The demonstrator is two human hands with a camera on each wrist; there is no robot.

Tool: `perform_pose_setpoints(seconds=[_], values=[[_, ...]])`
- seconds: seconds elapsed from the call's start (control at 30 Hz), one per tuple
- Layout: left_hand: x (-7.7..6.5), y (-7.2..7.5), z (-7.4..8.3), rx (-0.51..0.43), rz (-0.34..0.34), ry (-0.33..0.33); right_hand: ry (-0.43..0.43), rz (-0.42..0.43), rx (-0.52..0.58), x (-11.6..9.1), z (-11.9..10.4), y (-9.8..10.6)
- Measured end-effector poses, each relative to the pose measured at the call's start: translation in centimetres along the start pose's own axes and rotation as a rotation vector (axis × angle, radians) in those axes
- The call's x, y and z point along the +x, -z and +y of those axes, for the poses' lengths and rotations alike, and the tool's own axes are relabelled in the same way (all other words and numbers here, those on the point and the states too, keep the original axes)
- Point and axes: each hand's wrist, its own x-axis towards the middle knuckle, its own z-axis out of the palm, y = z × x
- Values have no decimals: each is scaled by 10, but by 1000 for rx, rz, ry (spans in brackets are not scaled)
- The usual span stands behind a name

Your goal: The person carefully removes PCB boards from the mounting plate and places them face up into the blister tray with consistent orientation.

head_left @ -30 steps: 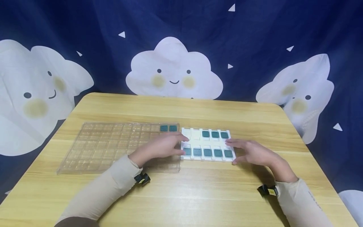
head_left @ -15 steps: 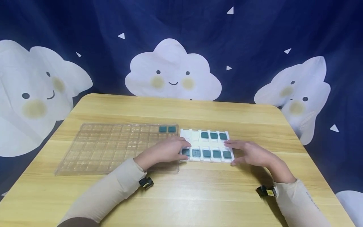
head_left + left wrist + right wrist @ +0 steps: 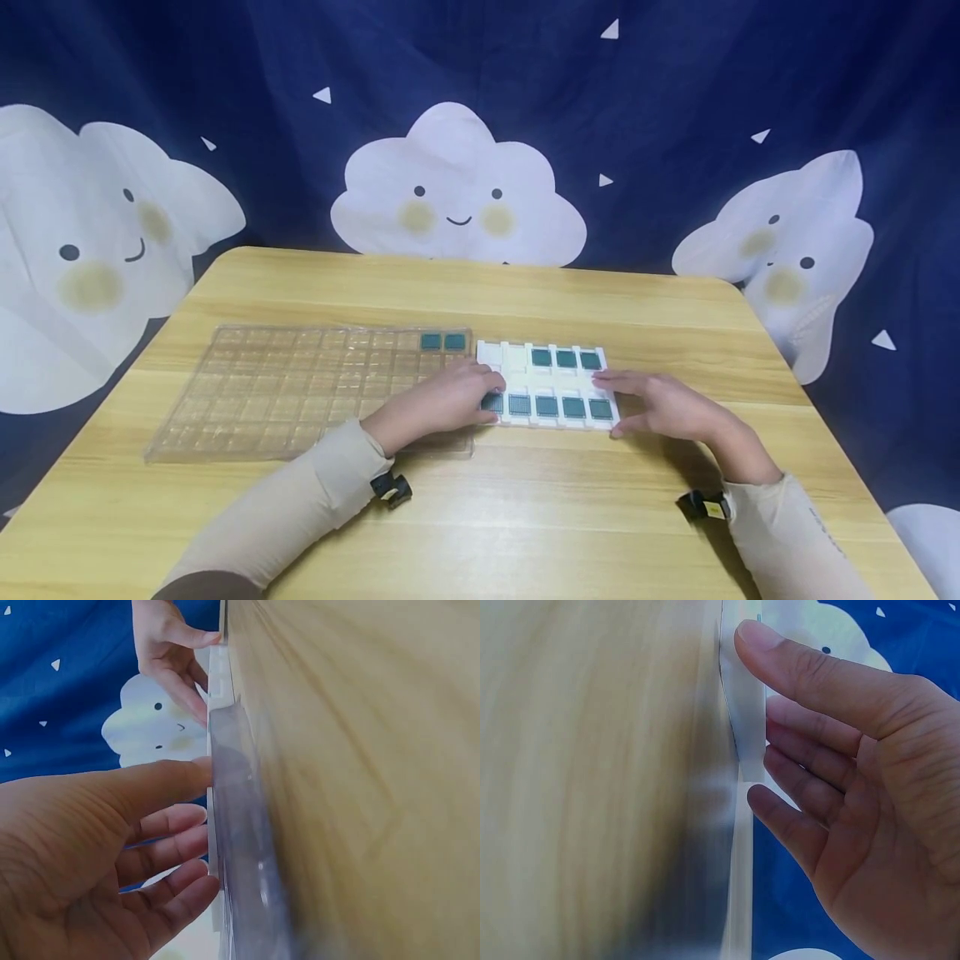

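A white tray (image 3: 543,381) lies on the table, with square green chips (image 3: 573,407) in its front row and three more at the right of its back row. Over its left end, my left hand (image 3: 442,396) touches the tray with loosely bent fingers and hides part of a front chip. My right hand (image 3: 671,406) rests at the opposite end, thumb (image 3: 761,634) against the white side and the other fingers relaxed along the edge. No chip shows between the fingers of either hand in the wrist views.
Left of the white tray, a clear plastic tray (image 3: 281,375) with many square pockets lies partly under my left hand. Two green chips (image 3: 442,342) sit in its back right corner. Beyond the wooden table (image 3: 480,533) hangs a blue curtain (image 3: 270,50) with clouds.
My left hand has moved slightly right, onto the white tray's left end, and its thumb and fingers have come closer together. The right hand stays at the right end.
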Motion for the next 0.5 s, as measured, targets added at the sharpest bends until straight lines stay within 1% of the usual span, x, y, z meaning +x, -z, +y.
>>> perform_pose_setpoints(seconds=[0.2, 0.37, 0.5], values=[[0, -3, 1, 25, 13, 8, -3, -3, 8, 0, 0, -1], [0, -4, 1, 44, 26, -5, -3, 0, -4, 0, -1, 0], [0, -3, 0, 39, 37, -10, -3, 5, -22, -1, -3, 0]])
